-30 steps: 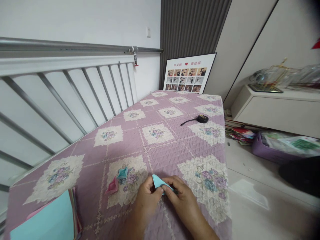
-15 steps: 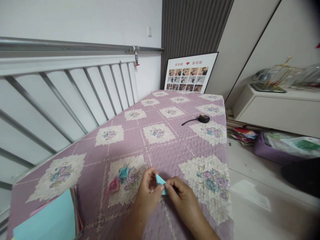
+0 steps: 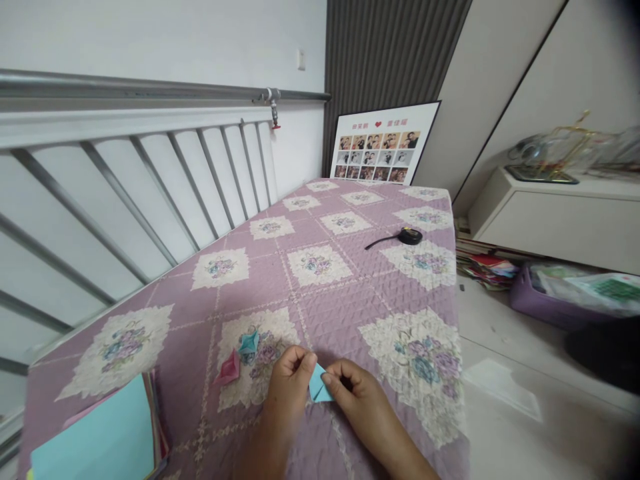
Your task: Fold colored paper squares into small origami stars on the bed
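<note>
Between my two hands is a small folded piece of light-blue paper (image 3: 319, 388), with a crease line across its face. My left hand (image 3: 291, 380) pinches its upper left edge between thumb and fingers. On the other side, my right hand (image 3: 353, 390) grips the right edge, thumb in front. The paper is held just above the cloth. Left of my hands lie a folded blue paper piece (image 3: 249, 342) and a folded pink paper piece (image 3: 230, 368), close together on the cloth.
A stack of coloured paper (image 3: 97, 433), blue on top, lies at the near left of the flowered tablecloth (image 3: 270, 293). A black tape measure (image 3: 410, 236) with a strap rests farther back. A radiator (image 3: 150, 200) runs along the left; a photo board (image 3: 383, 143) leans behind.
My left hand has shifted its pinch to the paper's upper left edge. The paper has turned a little, and its creased face now shows more.
</note>
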`<move>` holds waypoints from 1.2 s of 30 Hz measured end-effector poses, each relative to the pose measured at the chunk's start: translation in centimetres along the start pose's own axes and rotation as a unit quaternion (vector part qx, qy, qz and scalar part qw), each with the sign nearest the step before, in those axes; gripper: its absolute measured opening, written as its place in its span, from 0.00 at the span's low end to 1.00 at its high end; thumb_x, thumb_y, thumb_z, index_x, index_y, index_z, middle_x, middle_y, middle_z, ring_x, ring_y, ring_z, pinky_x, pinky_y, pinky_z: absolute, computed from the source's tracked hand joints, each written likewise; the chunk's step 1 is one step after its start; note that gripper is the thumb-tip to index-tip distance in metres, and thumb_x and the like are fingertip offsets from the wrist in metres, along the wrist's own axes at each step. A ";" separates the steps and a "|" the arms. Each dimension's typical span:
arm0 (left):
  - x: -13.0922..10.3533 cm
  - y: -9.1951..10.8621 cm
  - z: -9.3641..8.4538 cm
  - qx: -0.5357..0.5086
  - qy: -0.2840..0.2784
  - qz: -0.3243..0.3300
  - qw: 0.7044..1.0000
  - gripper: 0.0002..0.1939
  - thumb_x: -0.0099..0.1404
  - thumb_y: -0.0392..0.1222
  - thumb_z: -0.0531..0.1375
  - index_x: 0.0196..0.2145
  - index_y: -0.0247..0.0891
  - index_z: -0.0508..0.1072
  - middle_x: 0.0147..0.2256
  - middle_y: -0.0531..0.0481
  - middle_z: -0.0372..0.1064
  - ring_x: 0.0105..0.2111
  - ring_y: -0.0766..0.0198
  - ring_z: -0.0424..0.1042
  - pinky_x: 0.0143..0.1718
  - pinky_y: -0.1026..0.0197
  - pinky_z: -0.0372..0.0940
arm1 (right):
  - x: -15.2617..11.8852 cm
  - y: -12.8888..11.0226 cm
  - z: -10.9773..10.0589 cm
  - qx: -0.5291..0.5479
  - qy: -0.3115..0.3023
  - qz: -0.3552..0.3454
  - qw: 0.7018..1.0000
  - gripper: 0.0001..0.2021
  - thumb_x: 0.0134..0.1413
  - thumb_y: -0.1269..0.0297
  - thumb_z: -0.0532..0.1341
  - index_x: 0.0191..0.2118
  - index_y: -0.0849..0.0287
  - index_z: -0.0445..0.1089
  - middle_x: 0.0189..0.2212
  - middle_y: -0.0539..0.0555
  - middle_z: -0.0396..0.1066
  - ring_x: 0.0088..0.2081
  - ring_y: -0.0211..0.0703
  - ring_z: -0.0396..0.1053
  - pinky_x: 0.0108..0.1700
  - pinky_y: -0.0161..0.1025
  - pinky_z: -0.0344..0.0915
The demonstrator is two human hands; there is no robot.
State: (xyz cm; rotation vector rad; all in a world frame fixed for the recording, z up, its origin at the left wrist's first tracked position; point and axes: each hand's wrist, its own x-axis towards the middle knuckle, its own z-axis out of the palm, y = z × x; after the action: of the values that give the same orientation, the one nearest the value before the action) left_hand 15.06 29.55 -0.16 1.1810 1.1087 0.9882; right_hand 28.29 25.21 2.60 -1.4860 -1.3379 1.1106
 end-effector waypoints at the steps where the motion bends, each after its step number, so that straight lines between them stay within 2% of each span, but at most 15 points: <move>1: 0.0 0.0 0.0 0.003 0.001 0.000 1.000 0.17 0.59 0.53 0.58 0.23 0.38 0.61 0.19 0.60 0.52 0.21 0.70 0.52 0.23 0.67 0.51 | 0.0 0.0 0.0 0.003 -0.001 0.003 1.000 0.13 0.54 0.55 0.55 0.25 0.58 0.64 0.22 0.47 0.60 0.27 0.38 0.57 0.30 0.35 0.56; 10: 0.0 0.2 -0.4 0.027 -0.019 0.017 0.999 0.16 0.60 0.51 0.57 0.24 0.39 0.60 0.21 0.59 0.51 0.22 0.70 0.53 0.24 0.67 0.52 | 0.0 0.5 -0.1 0.016 -0.005 0.009 1.000 0.15 0.55 0.53 0.55 0.25 0.58 0.63 0.21 0.46 0.58 0.26 0.37 0.56 0.29 0.34 0.55; 14: 0.0 0.3 -0.3 0.019 -0.024 0.007 1.000 0.17 0.61 0.52 0.56 0.24 0.39 0.58 0.20 0.60 0.51 0.21 0.70 0.53 0.23 0.66 0.52 | 0.0 0.4 -0.1 0.014 -0.005 0.007 1.000 0.15 0.55 0.53 0.55 0.24 0.58 0.63 0.22 0.47 0.60 0.27 0.38 0.58 0.30 0.35 0.56; 17: -0.1 0.6 -0.2 0.017 -0.035 -0.006 0.999 0.16 0.62 0.53 0.55 0.26 0.39 0.61 0.20 0.59 0.53 0.21 0.69 0.54 0.23 0.66 0.53 | 0.0 0.3 -0.1 0.005 0.000 0.007 1.000 0.15 0.55 0.53 0.55 0.24 0.58 0.64 0.22 0.48 0.62 0.27 0.39 0.59 0.30 0.36 0.57; 20: -0.2 0.8 -0.2 0.038 -0.029 -0.006 0.999 0.16 0.62 0.53 0.55 0.25 0.38 0.61 0.20 0.59 0.53 0.21 0.69 0.54 0.23 0.66 0.52 | 0.0 0.3 -0.1 -0.001 -0.004 0.007 1.000 0.15 0.55 0.53 0.55 0.24 0.58 0.64 0.22 0.48 0.63 0.26 0.39 0.60 0.30 0.36 0.57; 24: -0.2 0.4 -0.2 0.052 -0.010 0.004 0.999 0.17 0.62 0.52 0.54 0.22 0.40 0.57 0.19 0.59 0.51 0.21 0.69 0.52 0.23 0.66 0.51 | -0.1 0.2 0.1 -0.019 -0.004 0.000 1.000 0.15 0.56 0.54 0.54 0.24 0.58 0.64 0.22 0.48 0.63 0.27 0.39 0.61 0.30 0.36 0.57; 29: -0.3 0.3 0.0 0.030 0.006 0.002 1.000 0.19 0.62 0.55 0.54 0.22 0.41 0.56 0.19 0.60 0.49 0.21 0.69 0.51 0.22 0.66 0.50 | -0.1 0.0 0.4 -0.046 0.024 -0.021 0.998 0.14 0.56 0.55 0.54 0.24 0.57 0.63 0.22 0.48 0.63 0.27 0.39 0.61 0.31 0.36 0.57; 32: -0.4 0.9 0.2 0.013 -0.041 -0.006 0.999 0.14 0.62 0.52 0.55 0.27 0.39 0.63 0.22 0.58 0.55 0.23 0.68 0.56 0.25 0.66 0.54 | 0.1 0.3 0.3 -0.020 0.049 -0.019 0.998 0.15 0.55 0.54 0.54 0.24 0.57 0.63 0.22 0.48 0.62 0.27 0.39 0.61 0.30 0.36 0.58; 36: -0.6 1.6 0.5 0.007 -0.134 -0.022 0.991 0.09 0.56 0.43 0.60 0.33 0.36 0.68 0.29 0.53 0.65 0.31 0.65 0.64 0.33 0.64 0.58 | 0.3 0.8 -0.1 0.026 0.091 -0.012 0.995 0.14 0.54 0.53 0.56 0.24 0.57 0.64 0.21 0.47 0.63 0.26 0.39 0.60 0.30 0.35 0.58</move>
State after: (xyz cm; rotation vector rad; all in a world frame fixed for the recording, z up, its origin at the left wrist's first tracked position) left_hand 15.45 29.03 1.54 1.2539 0.9248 0.7633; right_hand 28.66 25.42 1.86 -1.4910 -1.1901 0.9635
